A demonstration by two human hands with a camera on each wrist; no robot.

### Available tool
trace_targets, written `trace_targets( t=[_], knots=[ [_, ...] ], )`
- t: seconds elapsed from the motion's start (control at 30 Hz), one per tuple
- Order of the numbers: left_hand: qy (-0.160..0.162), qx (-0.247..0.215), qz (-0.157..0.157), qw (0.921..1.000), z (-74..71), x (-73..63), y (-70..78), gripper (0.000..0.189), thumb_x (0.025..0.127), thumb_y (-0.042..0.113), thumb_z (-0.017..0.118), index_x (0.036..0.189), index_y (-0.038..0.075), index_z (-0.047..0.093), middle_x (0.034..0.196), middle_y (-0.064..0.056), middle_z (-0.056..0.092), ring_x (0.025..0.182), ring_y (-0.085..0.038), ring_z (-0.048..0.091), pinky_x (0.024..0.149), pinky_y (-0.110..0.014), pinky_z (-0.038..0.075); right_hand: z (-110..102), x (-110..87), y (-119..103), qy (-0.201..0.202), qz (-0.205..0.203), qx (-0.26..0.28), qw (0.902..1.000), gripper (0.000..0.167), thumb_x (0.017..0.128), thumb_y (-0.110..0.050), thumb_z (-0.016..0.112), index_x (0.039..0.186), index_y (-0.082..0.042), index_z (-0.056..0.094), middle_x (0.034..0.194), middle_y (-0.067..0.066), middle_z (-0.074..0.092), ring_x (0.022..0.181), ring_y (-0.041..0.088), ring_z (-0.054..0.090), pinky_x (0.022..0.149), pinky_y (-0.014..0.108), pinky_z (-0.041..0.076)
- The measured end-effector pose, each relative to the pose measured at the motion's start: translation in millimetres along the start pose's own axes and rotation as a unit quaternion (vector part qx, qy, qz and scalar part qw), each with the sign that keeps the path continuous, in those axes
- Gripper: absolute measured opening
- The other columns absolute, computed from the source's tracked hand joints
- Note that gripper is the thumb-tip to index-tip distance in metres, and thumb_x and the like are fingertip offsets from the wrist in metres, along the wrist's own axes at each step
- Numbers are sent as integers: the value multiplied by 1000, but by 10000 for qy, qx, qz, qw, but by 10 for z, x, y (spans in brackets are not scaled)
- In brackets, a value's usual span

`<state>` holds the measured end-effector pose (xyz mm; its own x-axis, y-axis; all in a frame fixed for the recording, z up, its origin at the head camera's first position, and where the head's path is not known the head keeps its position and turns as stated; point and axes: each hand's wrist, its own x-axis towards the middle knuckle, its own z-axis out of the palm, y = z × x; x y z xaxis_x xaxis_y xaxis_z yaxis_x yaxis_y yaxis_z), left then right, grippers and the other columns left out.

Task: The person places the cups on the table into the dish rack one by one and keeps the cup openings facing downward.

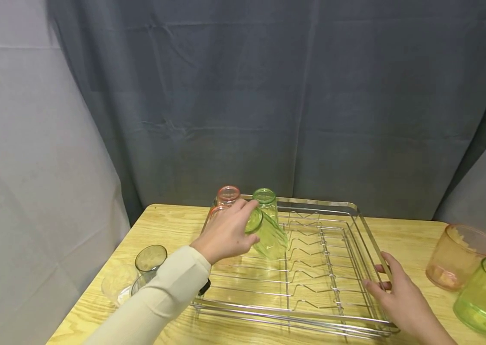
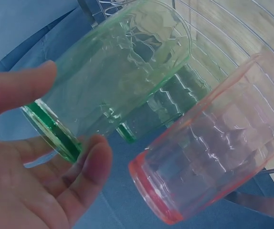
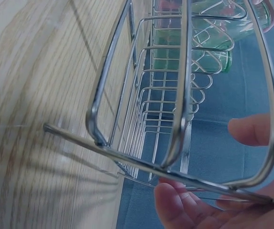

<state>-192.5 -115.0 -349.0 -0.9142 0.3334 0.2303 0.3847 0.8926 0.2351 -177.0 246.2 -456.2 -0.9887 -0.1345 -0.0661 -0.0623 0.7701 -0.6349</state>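
Note:
A tilted green glass (image 1: pixel 272 240) is in my left hand (image 1: pixel 227 233), base toward the palm and mouth down toward the rack. In the left wrist view, thumb and fingers surround the base of that green glass (image 2: pixel 122 71). The metal dish rack (image 1: pixel 318 201) stands on the table. Upside down at its back left are another green glass (image 1: pixel 264 195) and a pinkish-orange glass (image 1: pixel 228 193); a second pinkish one is partly hidden by my left hand. My right hand (image 1: pixel 402 292) holds the rack's right rim, thumb inside, near the front corner.
Left of the rack, partly behind my sleeve, stand a dark smoky glass (image 1: pixel 151 258) and a clear glass (image 1: pixel 117 283). On the right are a wide orange tumbler (image 1: pixel 460 256) and a wide green tumbler (image 1: pixel 481 299). Grey curtains (image 1: pixel 225 110) hang behind the wooden table (image 1: pixel 163 225).

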Motion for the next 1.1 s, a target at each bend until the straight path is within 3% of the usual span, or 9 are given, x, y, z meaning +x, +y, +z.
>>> trace_targets(
  t=[0.23, 0.53, 0.83, 1.1],
  knots=[
    [-240, 123, -115, 9996, 42, 98, 28, 76, 87, 32, 75, 151, 14, 39, 141, -8, 54, 110, -24, 65, 86, -42, 56, 0, -4, 7, 62, 28, -6, 10000, 95, 100, -46, 53, 155, 8, -3, 146, 35, 38, 106, 29, 64, 66, 27, 48],
    [-506, 249, -171, 9983, 104, 180, 59, 76, 87, 32, 75, 152, 13, 39, 140, -7, 55, 113, -23, 63, 92, -45, 54, 0, -5, -11, 40, 48, -12, 10000, 94, 101, -45, 53, 155, 8, -2, 146, 35, 38, 105, 25, 62, 66, 27, 47],
    [-658, 359, -105, 9971, 168, 232, 80, 72, 87, 28, 75, 149, 16, 41, 139, -7, 55, 110, -28, 64, 90, -47, 54, -15, 2, -5, -7, 92, 6, 10000, 95, 101, -47, 53, 155, 7, -4, 148, 34, 36, 105, 24, 61, 68, 29, 47],
    [-692, 382, -97, 9968, 204, 272, 103, 69, 85, 25, 77, 146, 18, 45, 129, -5, 59, 106, -28, 65, 85, -44, 55, -6, -7, -6, 7, 67, 68, 10000, 95, 100, -46, 53, 155, 7, -4, 148, 35, 36, 107, 28, 62, 69, 29, 48]
  ],
)
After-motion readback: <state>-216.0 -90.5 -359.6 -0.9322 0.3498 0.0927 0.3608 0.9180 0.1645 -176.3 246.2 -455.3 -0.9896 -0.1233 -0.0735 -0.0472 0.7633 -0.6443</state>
